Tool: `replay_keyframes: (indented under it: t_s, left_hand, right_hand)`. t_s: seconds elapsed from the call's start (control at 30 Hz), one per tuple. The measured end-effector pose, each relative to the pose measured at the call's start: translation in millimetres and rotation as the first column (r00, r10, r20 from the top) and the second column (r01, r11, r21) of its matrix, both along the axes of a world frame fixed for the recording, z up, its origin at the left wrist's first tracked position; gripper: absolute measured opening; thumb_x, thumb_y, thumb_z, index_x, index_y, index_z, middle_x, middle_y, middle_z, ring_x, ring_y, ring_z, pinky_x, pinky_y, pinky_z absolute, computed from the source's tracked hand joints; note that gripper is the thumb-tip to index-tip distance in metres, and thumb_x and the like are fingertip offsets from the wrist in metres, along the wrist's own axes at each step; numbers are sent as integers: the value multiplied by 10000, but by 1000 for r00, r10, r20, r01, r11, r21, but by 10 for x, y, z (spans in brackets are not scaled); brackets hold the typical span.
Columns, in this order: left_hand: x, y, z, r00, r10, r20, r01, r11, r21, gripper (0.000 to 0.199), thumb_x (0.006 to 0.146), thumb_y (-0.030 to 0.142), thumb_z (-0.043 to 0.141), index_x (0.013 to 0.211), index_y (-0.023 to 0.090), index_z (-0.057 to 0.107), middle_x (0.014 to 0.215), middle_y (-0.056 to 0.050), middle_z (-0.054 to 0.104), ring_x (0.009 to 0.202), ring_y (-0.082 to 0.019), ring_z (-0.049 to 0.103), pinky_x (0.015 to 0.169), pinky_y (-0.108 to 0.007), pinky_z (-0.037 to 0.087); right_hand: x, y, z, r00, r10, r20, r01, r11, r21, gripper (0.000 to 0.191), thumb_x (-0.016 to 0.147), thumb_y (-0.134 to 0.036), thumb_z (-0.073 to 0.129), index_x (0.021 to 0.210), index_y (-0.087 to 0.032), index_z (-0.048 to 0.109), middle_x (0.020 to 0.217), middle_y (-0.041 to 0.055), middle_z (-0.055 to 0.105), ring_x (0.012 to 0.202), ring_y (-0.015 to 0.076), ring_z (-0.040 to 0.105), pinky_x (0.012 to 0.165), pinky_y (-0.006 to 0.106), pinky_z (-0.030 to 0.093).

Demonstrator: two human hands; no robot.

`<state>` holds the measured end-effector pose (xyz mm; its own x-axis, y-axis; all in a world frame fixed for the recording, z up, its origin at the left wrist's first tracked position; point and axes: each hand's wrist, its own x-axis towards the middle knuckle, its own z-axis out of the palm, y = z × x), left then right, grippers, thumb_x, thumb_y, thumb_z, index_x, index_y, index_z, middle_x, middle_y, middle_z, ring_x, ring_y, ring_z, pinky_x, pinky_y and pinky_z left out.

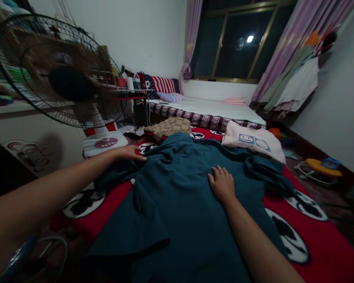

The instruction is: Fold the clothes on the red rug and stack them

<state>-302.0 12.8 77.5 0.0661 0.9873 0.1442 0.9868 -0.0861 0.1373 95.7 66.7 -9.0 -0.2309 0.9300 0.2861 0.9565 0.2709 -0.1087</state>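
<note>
A dark teal garment (188, 204) lies spread out, wrinkled near its top, over a red blanket (327, 243) with black and white round patterns. At the garment's upper left edge is my left hand (131, 153), its thumb and fingers apart over the sleeve, with nothing visibly gripped. My right hand (222, 184) rests flat on the right part of the garment, palm down and fingers slightly spread. The sleeve on the right lies bunched on the blanket.
A large fan (70, 82) stands at the left. Behind the garment lie a tan patterned cloth (171, 126) and a folded pink shirt (253, 140). Farther back is a bed (206, 107); a yellow-topped stool (323, 168) stands at the right.
</note>
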Motion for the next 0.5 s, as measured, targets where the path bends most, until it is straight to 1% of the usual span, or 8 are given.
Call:
replay_keyframes:
  t_s: [0.1,0.2,0.23,0.3,0.37,0.43,0.47,0.5]
  left_hand:
    - [-1,-137,-138,992,121,-30,-124,977,-172,309,619,303,775,858,129,685,646,34,688,650,-115,604,582,-162,442]
    - [75,-135,-90,967,235,-96,-251,942,-222,140,593,195,753,691,134,674,532,43,620,615,-122,591,587,-175,435]
    - [101,-101,-5,953,276,-122,-296,933,-204,102,590,171,740,631,133,656,505,36,594,607,-133,589,595,-193,442]
    - [182,20,267,920,357,-164,-376,921,-103,78,603,141,711,597,129,635,528,5,582,659,-179,604,649,-259,472]
    - [365,193,621,894,415,-172,-408,910,73,68,661,139,659,726,118,664,691,-52,630,819,-250,618,757,-362,487]
    - [707,362,948,905,399,-150,-355,900,253,252,747,159,579,982,111,656,981,-120,640,1013,-306,578,879,-441,452]
    - [940,421,1066,921,363,-140,-304,896,324,339,782,150,530,1109,138,616,1126,-119,603,1100,-300,539,941,-439,421]
    - [1203,452,1138,951,275,-140,-203,900,387,394,800,142,503,1184,178,581,1221,-96,562,1161,-272,508,985,-399,398]
  right_hand:
    - [6,3,-32,1000,16,-8,-16,1000,12,479,935,-367,401,1338,-136,519,1441,138,453,1342,332,367,1059,491,304]
    - [47,22,-38,992,63,-107,-59,997,41,417,913,-330,439,1255,-140,585,1381,139,517,1296,301,433,1052,459,337]
    - [60,25,-29,981,97,-170,-86,994,68,381,906,-309,444,1203,-145,616,1344,137,548,1263,280,471,1043,437,359]
    - [73,9,12,931,193,-311,-145,975,171,325,902,-261,431,1115,-158,653,1276,127,594,1197,242,528,1021,403,401]
    - [62,-46,75,864,310,-397,-197,933,300,318,914,-228,394,1086,-179,657,1242,110,612,1175,219,541,1013,395,422]
    - [26,-140,144,812,427,-397,-271,880,391,331,932,-211,361,1099,-204,647,1241,95,612,1187,200,534,1017,389,426]
    - [3,-196,173,790,488,-371,-330,848,413,334,939,-207,353,1105,-212,643,1239,88,614,1188,190,535,1014,378,431]
    - [-22,-255,194,766,551,-333,-401,813,422,334,943,-203,352,1112,-217,640,1237,83,617,1184,181,538,1008,363,438]
